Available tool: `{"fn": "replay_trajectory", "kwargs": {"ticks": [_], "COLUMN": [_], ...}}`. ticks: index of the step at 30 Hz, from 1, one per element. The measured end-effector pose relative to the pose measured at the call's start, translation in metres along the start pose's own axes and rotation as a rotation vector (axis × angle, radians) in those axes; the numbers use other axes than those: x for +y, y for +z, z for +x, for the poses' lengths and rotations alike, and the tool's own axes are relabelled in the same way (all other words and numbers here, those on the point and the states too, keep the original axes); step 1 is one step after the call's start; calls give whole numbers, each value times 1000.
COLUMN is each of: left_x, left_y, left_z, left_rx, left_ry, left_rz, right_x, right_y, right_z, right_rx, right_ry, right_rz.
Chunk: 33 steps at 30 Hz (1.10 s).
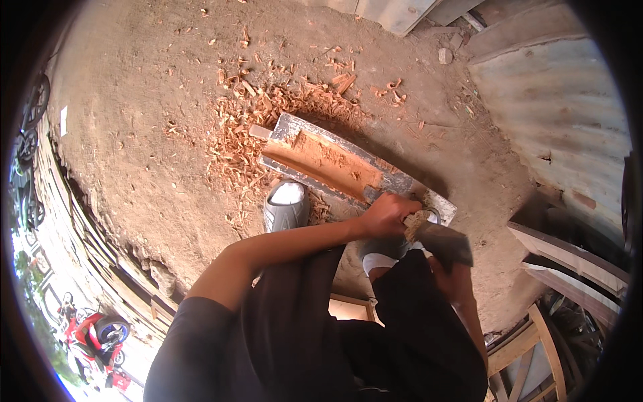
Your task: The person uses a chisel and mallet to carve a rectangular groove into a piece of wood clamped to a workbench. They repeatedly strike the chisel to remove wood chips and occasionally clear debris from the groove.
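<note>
A long wooden piece with a grey-white weathered outside and a carved orange hollow lies diagonally on the dirt. My left hand is closed on a hand tool, with its metal end in the hollow and a pale, rough top showing beside my fist. My right hand is raised just below and right of it, gripping a dark, broad tool that is blurred; its fingers are partly hidden. My grey shoes stand along the near side of the wood.
Wood shavings are scattered around the piece. Corrugated metal lines the right, with boards and a wooden frame below. At the left are stacked planks, a red motorbike and a dark one.
</note>
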State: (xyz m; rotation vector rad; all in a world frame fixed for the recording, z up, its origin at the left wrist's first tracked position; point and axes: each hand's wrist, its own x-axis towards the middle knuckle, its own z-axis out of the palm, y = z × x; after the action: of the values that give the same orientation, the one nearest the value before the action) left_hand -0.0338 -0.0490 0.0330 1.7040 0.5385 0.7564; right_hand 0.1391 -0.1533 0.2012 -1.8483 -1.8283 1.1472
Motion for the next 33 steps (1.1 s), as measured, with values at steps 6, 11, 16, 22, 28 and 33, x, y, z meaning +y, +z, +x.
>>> {"fn": "replay_trajectory", "kwargs": {"ticks": [6,11,16,22,28,33], "left_x": [2,8,10,4,-5,-3], "left_y": [6,4,8,9,15,15], "left_z": [0,1,4,-3,-6,-4], "left_rx": [-59,-61,-106,-60,-81,-57], "left_ry": [-47,-42,-32,14,79,56], "left_rz": [21,-5,-23,36,66,49], "right_x": [13,4,2,6,9,47], "right_y": [25,13,16,16,28,63], "right_z": [-22,-14,-16,-15,-36,-71], "right_rx": [119,128,70,168,55,283], "right_ry": [219,226,181,88,586,312], "right_rz": [2,154,71,56,-32,208]}}
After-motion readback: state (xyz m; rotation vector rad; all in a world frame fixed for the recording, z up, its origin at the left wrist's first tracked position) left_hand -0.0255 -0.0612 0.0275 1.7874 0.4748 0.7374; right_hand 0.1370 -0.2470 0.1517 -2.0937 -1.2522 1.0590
